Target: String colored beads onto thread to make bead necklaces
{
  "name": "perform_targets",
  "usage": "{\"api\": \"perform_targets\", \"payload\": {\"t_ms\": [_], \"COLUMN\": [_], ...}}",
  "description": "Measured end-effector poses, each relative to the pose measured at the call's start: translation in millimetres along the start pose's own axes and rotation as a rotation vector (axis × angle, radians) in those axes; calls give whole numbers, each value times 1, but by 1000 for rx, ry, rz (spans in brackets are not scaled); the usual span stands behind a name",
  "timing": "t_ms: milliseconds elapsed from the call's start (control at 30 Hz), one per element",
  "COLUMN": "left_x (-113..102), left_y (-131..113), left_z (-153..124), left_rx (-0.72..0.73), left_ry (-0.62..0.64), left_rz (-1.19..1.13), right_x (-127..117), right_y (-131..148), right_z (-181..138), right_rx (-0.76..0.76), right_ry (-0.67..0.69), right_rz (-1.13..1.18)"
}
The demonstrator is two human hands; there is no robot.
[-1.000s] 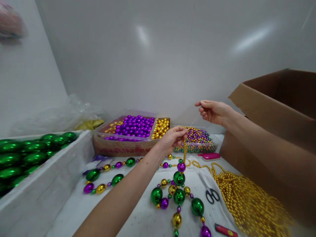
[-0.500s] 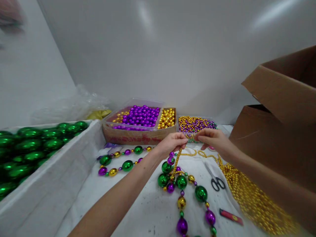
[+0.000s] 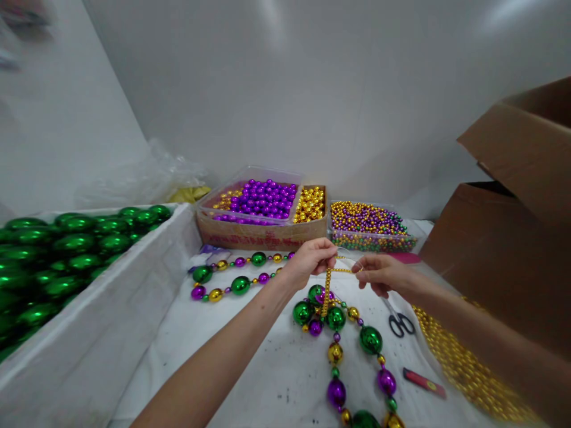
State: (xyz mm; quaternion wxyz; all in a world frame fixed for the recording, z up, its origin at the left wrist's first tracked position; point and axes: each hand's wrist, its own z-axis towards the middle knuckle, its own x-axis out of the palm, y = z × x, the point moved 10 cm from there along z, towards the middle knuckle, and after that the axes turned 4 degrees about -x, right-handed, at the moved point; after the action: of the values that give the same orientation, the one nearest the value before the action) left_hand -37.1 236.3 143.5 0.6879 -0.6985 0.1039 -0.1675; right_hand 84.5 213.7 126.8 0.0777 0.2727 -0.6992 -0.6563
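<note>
My left hand (image 3: 314,260) pinches a gold bead strand (image 3: 327,292), which hangs down onto a bead necklace (image 3: 371,340) of large green, gold and purple beads. Part of the gold strand runs across to my right hand (image 3: 379,273), whose fingers are closed on it. A thin, pale thread (image 3: 345,251) arches between both hands, above the beads; which fingers grip it is hard to see. A second bead necklace (image 3: 241,285) lies on the white cloth behind my left forearm. A heap of gold bead strands (image 3: 464,356) lies under my right forearm.
Scissors (image 3: 401,324) and a red cutter (image 3: 423,383) lie at the right. Behind stand a carton (image 3: 263,238) of purple and gold beads and a clear tub (image 3: 379,242) of small beads. A white foam box (image 3: 147,297) with green beads is left, an open cardboard box (image 3: 473,232) right.
My right hand has come lower and now grips the gold strand, which stretches between the hands. My left hand keeps its pinch. The view has shifted slightly left.
</note>
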Motion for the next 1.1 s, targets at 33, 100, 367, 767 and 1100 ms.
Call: {"api": "perform_targets", "payload": {"t_ms": [33,100,367,767,1100], "left_x": [-4,-11,-6,20,31], "left_y": [2,8,25,25,6], "left_z": [0,-2,-8,-8,-30], "left_rx": [-3,-8,-14,100,90], "left_ry": [-19,-64,-122,-155,-6], "left_rz": [-13,-22,139,301,391], "right_x": [-3,-13,-53,29,34], "right_y": [-2,-8,23,-7,-21], "right_z": [-3,-9,-43,-17,-5], "right_rx": [10,30,-264,-196,154], "right_ry": [11,6,-339,-357,205], "right_rz": [-8,-25,-910,221,172]}}
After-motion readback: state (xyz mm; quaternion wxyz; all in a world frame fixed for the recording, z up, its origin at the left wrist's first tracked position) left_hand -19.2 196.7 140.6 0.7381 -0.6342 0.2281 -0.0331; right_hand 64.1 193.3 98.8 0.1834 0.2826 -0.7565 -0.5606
